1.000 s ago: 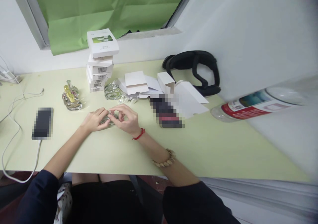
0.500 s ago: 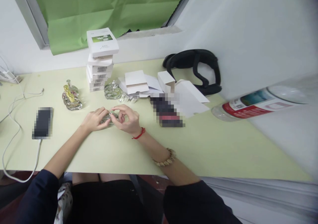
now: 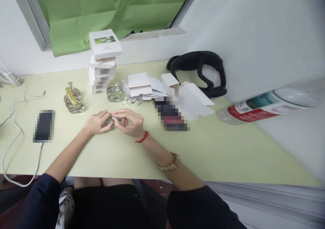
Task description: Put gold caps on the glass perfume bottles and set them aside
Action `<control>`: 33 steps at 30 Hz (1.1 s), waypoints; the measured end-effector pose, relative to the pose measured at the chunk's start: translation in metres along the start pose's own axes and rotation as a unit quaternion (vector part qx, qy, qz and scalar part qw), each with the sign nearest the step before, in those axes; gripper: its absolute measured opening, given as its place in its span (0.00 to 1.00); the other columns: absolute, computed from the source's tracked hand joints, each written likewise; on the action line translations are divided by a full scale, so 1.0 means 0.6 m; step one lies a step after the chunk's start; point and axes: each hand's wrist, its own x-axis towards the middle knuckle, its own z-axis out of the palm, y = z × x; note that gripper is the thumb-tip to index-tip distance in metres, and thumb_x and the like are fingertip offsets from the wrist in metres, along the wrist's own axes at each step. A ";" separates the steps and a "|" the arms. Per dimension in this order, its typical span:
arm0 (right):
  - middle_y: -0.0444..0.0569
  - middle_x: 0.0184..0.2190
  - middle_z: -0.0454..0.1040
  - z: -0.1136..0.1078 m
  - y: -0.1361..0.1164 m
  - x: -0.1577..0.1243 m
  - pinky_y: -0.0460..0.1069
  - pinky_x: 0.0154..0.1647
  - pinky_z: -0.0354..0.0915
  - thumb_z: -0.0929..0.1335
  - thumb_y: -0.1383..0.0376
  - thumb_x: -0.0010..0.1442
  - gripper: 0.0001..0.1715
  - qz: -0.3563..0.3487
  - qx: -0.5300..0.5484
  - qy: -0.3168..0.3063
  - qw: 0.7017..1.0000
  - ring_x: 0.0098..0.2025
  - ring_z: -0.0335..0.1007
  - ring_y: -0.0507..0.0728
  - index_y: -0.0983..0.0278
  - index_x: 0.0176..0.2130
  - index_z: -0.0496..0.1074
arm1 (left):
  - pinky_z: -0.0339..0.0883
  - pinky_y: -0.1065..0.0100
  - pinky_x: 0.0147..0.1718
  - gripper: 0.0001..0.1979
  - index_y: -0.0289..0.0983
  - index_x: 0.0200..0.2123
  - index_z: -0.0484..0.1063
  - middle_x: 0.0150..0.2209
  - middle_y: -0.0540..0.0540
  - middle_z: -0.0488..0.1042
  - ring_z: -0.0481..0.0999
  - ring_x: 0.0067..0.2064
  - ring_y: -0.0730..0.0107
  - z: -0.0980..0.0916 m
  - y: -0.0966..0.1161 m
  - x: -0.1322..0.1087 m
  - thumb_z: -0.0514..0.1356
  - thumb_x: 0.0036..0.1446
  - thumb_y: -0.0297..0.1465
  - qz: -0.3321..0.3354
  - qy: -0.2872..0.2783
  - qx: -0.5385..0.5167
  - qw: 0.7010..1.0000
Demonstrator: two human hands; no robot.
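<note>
A clear glass perfume bottle (image 3: 108,121) rests on the table between my hands, partly covered by the fingers. My left hand (image 3: 96,122) is closed around its left side. My right hand (image 3: 131,123), with a red string at the wrist, pinches at the bottle's neck; the small part between its fingertips is hard to make out. Just behind stands another glass bottle (image 3: 115,93), with several clear caps (image 3: 131,101) beside it. To the left, several glass bottles with yellow tops (image 3: 71,95) stand close together.
A tall stack of white boxes (image 3: 103,70) stands near the wall. Opened white cartons (image 3: 139,83) lie behind my right hand, near a blurred dark item (image 3: 171,115). A black headset strap (image 3: 199,61), a large plastic bottle (image 3: 243,112) and a phone (image 3: 43,126) on a cable are around.
The fingers of my right hand have drawn closer together at the bottle's neck. My left hand and the bottle keep their place.
</note>
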 end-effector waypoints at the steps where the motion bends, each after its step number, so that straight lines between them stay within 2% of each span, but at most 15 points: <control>1: 0.50 0.34 0.75 0.001 0.000 0.000 0.42 0.15 0.58 0.69 0.75 0.54 0.06 0.001 0.001 0.002 1.000 0.15 0.52 0.42 0.67 0.34 0.69 | 0.61 0.72 0.25 0.15 0.34 0.38 0.63 0.31 0.46 0.67 0.67 0.30 0.73 0.000 0.000 0.000 0.43 0.66 0.38 -0.002 -0.005 0.000 1.000; 5: 0.49 0.32 0.75 0.003 0.001 0.000 0.41 0.14 0.55 0.69 0.74 0.53 0.08 0.021 0.015 0.013 1.000 0.15 0.52 0.42 0.67 0.29 0.65 | 0.61 0.72 0.25 0.15 0.34 0.38 0.63 0.31 0.46 0.67 0.68 0.30 0.72 0.000 -0.002 -0.001 0.44 0.66 0.38 -0.002 -0.010 -0.002 1.000; 10: 0.50 0.31 0.74 0.003 0.005 -0.002 0.43 0.15 0.54 0.68 0.70 0.56 0.18 0.037 0.005 -0.016 0.999 0.16 0.50 0.43 0.67 0.19 0.58 | 0.61 0.73 0.25 0.15 0.34 0.37 0.63 0.31 0.46 0.67 0.67 0.29 0.72 0.000 -0.003 0.000 0.44 0.66 0.38 -0.002 -0.008 -0.006 1.000; 14: 0.51 0.34 0.73 0.003 0.010 -0.004 0.43 0.15 0.52 0.67 0.68 0.56 0.19 0.080 0.024 -0.054 0.995 0.15 0.47 0.41 0.68 0.18 0.58 | 0.61 0.72 0.25 0.15 0.34 0.38 0.63 0.31 0.46 0.67 0.67 0.30 0.72 0.000 -0.003 -0.001 0.44 0.66 0.39 -0.008 -0.016 -0.012 1.000; 17: 0.51 0.33 0.71 0.003 0.016 -0.006 0.43 0.15 0.50 0.67 0.67 0.56 0.19 0.117 0.053 -0.076 0.989 0.15 0.46 0.41 0.68 0.19 0.58 | 0.61 0.72 0.26 0.17 0.34 0.39 0.64 0.33 0.45 0.68 0.68 0.30 0.72 0.000 -0.005 -0.003 0.43 0.66 0.40 -0.023 -0.042 -0.015 0.999; 21: 0.50 0.33 0.70 -0.002 0.024 -0.006 0.43 0.17 0.51 0.67 0.63 0.57 0.20 0.148 0.066 -0.111 0.981 0.17 0.48 0.43 0.67 0.20 0.57 | 0.61 0.72 0.27 0.17 0.34 0.40 0.64 0.34 0.45 0.69 0.69 0.30 0.72 0.002 -0.006 -0.005 0.43 0.66 0.40 -0.043 -0.062 -0.017 0.997; 24: 0.50 0.33 0.71 -0.010 0.028 -0.005 0.44 0.20 0.55 0.62 0.60 0.61 0.20 0.167 0.039 -0.137 0.976 0.20 0.55 0.46 0.66 0.21 0.59 | 0.61 0.71 0.26 0.16 0.34 0.41 0.63 0.34 0.45 0.69 0.70 0.31 0.71 0.004 -0.006 -0.007 0.44 0.65 0.40 -0.051 -0.062 -0.006 0.997; 27: 0.51 0.38 0.72 -0.016 0.035 -0.005 0.45 0.23 0.58 0.58 0.59 0.65 0.20 0.198 -0.020 -0.126 0.972 0.24 0.62 0.48 0.66 0.26 0.65 | 0.62 0.70 0.27 0.15 0.34 0.43 0.62 0.35 0.44 0.70 0.71 0.33 0.69 0.006 -0.006 -0.009 0.46 0.61 0.39 -0.053 -0.048 0.007 0.997; 31: 0.52 0.49 0.71 -0.018 0.057 -0.012 0.49 0.29 0.63 0.62 0.60 0.62 0.15 0.274 -0.162 -0.071 0.945 0.21 0.62 0.49 0.65 0.39 0.73 | 0.63 0.69 0.29 0.15 0.33 0.46 0.61 0.36 0.43 0.70 0.72 0.35 0.67 0.007 -0.008 -0.011 0.47 0.56 0.33 -0.052 -0.036 0.006 0.998; 33: 0.52 0.52 0.70 -0.018 0.069 -0.018 0.51 0.31 0.63 0.63 0.61 0.60 0.16 0.290 -0.225 -0.076 0.927 0.23 0.64 0.51 0.65 0.45 0.73 | 0.63 0.69 0.29 0.16 0.33 0.47 0.60 0.37 0.43 0.71 0.72 0.35 0.67 0.007 -0.009 -0.011 0.47 0.54 0.30 -0.051 -0.035 0.007 0.998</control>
